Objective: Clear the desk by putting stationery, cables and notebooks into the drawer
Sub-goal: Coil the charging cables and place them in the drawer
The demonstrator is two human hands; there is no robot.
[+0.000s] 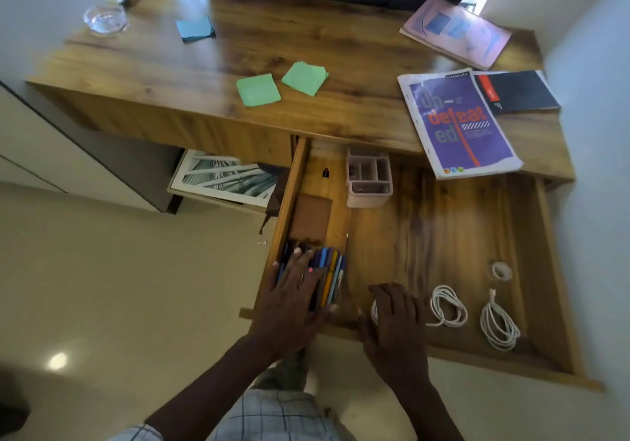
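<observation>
Reaching into the open drawer [426, 229] with both hands. Laying the left hand [293, 297] flat over a bunch of pens [330, 275] in the narrow left compartment, with fingers [300, 263] straight and spread, curling round nothing. Seeing the pens packed side by side, with long axes running roughly front to back along the compartment, one end pointing toward the tabletop [306, 52] and the other toward the drawer's front edge. Covering the left part of the bunch with palm and fingers, and showing the purple, blue and yellow pens bare just right of the hand. Resting the right hand [395, 324] at the front of the wide compartment, with fingers bent down over a white cable coil [374, 312] and touching it; not being able to tell whether gripping or only pressing. Sharing that compartment with a second coil [446, 306] just beside the hand, a third coil [499, 324] further right, and a white organiser [369, 178] at the back. Looking past the drawer to a purple notebook [456, 123] overhanging the tabletop's front edge, a black notebook [518, 91] touching it, a pink notebook [456, 29] behind, and two green sticky pads [258, 89] near the middle.
</observation>
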